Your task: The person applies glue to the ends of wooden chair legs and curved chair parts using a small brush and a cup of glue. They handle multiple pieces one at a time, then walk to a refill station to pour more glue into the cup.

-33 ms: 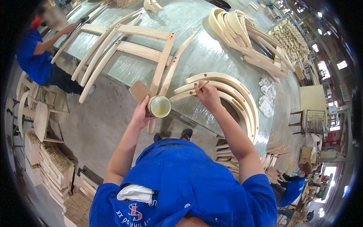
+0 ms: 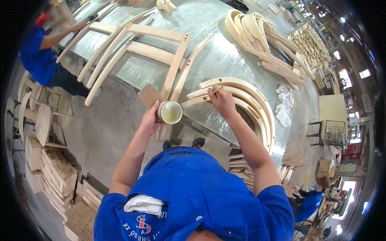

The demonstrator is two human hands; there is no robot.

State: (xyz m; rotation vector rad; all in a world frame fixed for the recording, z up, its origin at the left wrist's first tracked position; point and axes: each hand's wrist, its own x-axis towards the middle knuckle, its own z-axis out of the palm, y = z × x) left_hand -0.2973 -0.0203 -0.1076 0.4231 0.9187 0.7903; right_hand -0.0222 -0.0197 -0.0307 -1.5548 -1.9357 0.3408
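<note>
A round can (image 2: pixel 172 113) with pale yellowish liquid inside is gripped in my left hand (image 2: pixel 150 119), its mouth facing up. Beside the can, a flat brown piece (image 2: pixel 149 95) sticks out past my fingertips; how it is held is hidden. My right hand (image 2: pixel 222 101) pinches a thin wooden stick (image 2: pixel 218 89) just over the left ends of several curved wooden parts (image 2: pixel 251 95). These pale arcs lie side by side on the table and have holes and slots in them. Whether the stick's tip touches the wood I cannot tell.
Wooden chair frames (image 2: pixel 157 34) lie across the film-covered table (image 2: pixel 205 52). More bent parts (image 2: pixel 257 32) are heaped at the far right, near a crumpled white cloth (image 2: pixel 284 104). A co-worker (image 2: pixel 40 56) stands at the far left. Wood stacks (image 2: pixel 52 168) fill the lower left.
The whole view has shifted very slightly. Both hands keep the same hold and nearly the same place.
</note>
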